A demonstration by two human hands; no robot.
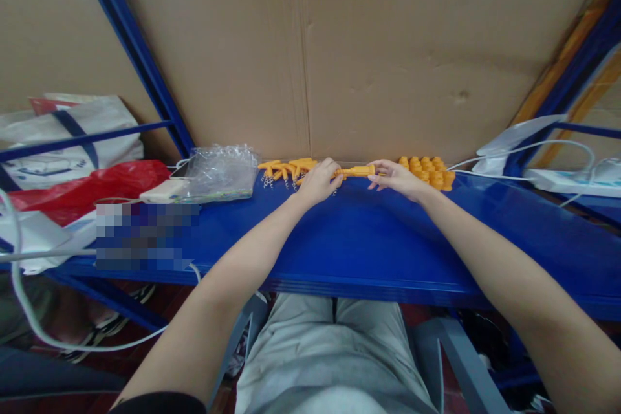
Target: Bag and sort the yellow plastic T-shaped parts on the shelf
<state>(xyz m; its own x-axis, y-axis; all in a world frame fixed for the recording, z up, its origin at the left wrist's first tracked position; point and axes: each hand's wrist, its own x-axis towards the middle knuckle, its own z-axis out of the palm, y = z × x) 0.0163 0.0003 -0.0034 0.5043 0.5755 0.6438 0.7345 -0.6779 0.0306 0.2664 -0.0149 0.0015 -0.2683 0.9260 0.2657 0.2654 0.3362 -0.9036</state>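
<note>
Between my two hands, an orange plastic corkscrew piece (358, 171) lies level just above the blue shelf (369, 239). My left hand (318, 181) closes around its narrow left end, the fingertips partly hidden. At the wider right end, my right hand (392, 178) pinches it between thumb and fingers. Loose orange corkscrew handles with metal spirals (279, 171) lie in a pile beside and behind my left hand. A block of orange plastic parts (429, 172), standing close together in rows, is just beyond my right hand.
Clear plastic bags (223, 173) lie left of the pile, beside a red bag (97, 187) and a white cloth bag (72, 136). A cardboard wall (369, 52) closes off the back. Blue posts (136, 58) and white cables (538, 145) stand at the sides.
</note>
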